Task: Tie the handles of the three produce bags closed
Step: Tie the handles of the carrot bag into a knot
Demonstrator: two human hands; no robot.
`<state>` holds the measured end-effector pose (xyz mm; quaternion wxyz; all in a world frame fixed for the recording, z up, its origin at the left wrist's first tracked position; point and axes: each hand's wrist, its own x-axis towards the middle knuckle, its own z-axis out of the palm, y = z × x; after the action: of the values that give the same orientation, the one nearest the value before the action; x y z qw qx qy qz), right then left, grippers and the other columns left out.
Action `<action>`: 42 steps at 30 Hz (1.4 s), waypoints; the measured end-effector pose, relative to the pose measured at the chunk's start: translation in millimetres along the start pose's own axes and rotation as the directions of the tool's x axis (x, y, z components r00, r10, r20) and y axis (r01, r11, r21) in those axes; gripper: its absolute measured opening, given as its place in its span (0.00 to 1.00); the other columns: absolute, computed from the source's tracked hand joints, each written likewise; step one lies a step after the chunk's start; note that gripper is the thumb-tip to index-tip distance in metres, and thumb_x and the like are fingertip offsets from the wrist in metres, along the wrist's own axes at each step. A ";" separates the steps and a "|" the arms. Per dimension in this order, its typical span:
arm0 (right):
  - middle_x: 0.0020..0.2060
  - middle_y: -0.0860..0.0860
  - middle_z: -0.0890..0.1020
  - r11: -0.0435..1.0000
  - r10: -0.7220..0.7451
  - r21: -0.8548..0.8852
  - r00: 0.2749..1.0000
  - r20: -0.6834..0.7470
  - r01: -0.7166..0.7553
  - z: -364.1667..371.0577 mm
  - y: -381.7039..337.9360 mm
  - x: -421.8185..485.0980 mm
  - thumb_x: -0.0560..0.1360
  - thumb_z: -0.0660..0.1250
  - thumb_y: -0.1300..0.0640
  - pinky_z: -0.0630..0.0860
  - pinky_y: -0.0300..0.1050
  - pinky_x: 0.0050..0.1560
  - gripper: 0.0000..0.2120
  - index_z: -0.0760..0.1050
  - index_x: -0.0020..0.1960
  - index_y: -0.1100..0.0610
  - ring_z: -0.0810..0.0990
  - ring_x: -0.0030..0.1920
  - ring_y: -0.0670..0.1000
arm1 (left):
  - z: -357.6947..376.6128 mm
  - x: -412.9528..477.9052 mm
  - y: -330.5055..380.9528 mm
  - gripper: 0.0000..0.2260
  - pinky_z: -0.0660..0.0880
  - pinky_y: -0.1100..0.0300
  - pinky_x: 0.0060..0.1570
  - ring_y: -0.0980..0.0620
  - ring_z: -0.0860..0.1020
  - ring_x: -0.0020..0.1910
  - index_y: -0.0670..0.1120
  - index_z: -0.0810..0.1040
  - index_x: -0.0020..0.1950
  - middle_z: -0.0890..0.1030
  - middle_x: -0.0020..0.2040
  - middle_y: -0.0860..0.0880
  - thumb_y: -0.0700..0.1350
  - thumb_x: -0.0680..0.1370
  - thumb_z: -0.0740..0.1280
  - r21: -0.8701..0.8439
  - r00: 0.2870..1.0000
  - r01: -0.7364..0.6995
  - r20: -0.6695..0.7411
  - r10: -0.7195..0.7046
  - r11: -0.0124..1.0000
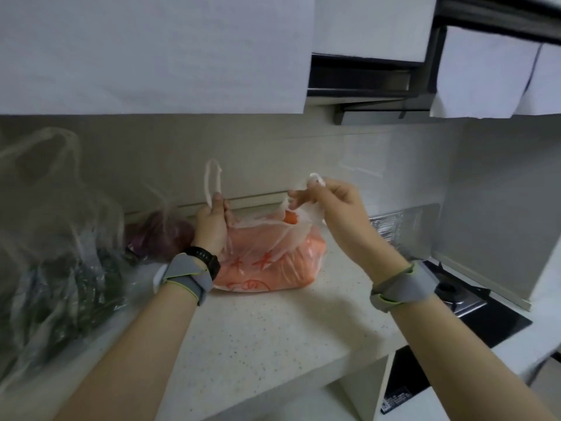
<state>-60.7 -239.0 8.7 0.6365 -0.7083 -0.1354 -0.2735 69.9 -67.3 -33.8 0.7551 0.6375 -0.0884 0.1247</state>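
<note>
The carrot bag (270,262) is set at the middle of the bench (273,335), and its two handles are held up, one in each hand. For a sound knot, the handles are best drawn taut and level above the bag's mouth, crossed, and one passed under the other before being pulled snug.

The left hand (212,223) is closed on the left handle (211,180), whose loop stands up at 12 o'clock from the fist. The right hand (329,202) is pinched on the right handle (315,179) with thumb and forefinger; the remaining fingers (299,197) are spread apart. The purple bag (164,235) and the greens bag (60,253) are seen at 9 o'clock, apparently still untied.
</note>
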 end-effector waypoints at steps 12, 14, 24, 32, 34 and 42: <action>0.25 0.48 0.66 0.463 -0.299 -0.807 0.921 0.248 0.367 4.2 -21.9 27.5 0.80 0.57 0.54 0.62 0.47 0.30 0.16 0.62 0.35 0.57 0.65 0.27 0.49 | -2.4 -13.9 -2.5 0.13 0.77 0.65 0.44 0.50 0.77 0.40 0.51 0.72 0.54 0.79 0.43 0.50 0.51 0.71 0.67 0.249 0.981 0.071 0.157 -0.113 0.966; 0.30 0.49 0.69 0.309 -0.270 -0.835 0.884 0.382 0.455 0.6 -32.2 28.5 0.80 0.57 0.54 0.66 0.47 0.32 0.14 0.66 0.37 0.57 0.69 0.30 0.52 | 5.6 -23.3 6.5 0.19 0.71 0.74 0.36 0.55 0.74 0.41 0.48 0.63 0.67 0.76 0.53 0.46 0.41 0.77 0.63 0.218 0.967 0.050 0.234 -0.102 0.975; 0.44 0.55 0.80 0.113 -0.112 -0.783 0.791 0.602 0.612 -5.0 -84.4 41.1 0.75 0.66 0.59 0.75 0.57 0.45 0.06 0.81 0.47 0.60 0.78 0.44 0.58 | 27.2 -26.7 34.2 0.41 0.71 0.75 0.31 0.62 0.74 0.46 0.55 0.36 0.77 0.67 0.67 0.48 0.50 0.78 0.66 0.232 0.770 -0.055 0.629 -0.106 0.971; 0.41 0.53 0.83 0.401 -0.106 -0.662 0.750 0.653 0.633 44.8 -58.9 70.8 0.74 0.67 0.60 0.67 0.24 0.40 0.07 0.82 0.46 0.61 0.78 0.36 0.43 | 27.7 -24.0 49.3 0.14 0.74 0.68 0.41 0.59 0.75 0.34 0.49 0.72 0.39 0.72 0.36 0.54 0.59 0.72 0.64 0.545 0.663 -0.408 0.728 -0.173 0.733; 0.40 0.51 0.84 0.471 -0.110 -0.641 0.761 0.639 0.606 54.0 -58.5 79.0 0.73 0.67 0.60 0.68 0.22 0.39 0.07 0.83 0.46 0.61 0.77 0.34 0.36 | 32.9 -24.9 47.4 0.15 0.72 0.71 0.35 0.62 0.74 0.27 0.51 0.68 0.34 0.72 0.30 0.53 0.56 0.77 0.63 0.456 0.705 -0.301 0.698 -0.126 0.838; 0.54 0.55 0.83 0.528 -0.140 -0.678 0.839 0.526 0.512 31.9 -30.6 105.8 0.78 0.63 0.59 0.72 0.38 0.54 0.13 0.77 0.61 0.60 0.81 0.51 0.52 | 29.1 -19.9 32.8 0.21 0.68 0.65 0.25 0.50 0.71 0.30 0.45 0.79 0.39 0.74 0.30 0.47 0.49 0.83 0.52 0.277 0.908 -0.071 0.415 -0.052 0.958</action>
<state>15.8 -219.8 92.0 0.1432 -0.9163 -0.2617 -0.2671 41.9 -92.3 -3.8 0.6180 0.7511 -0.2321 0.0006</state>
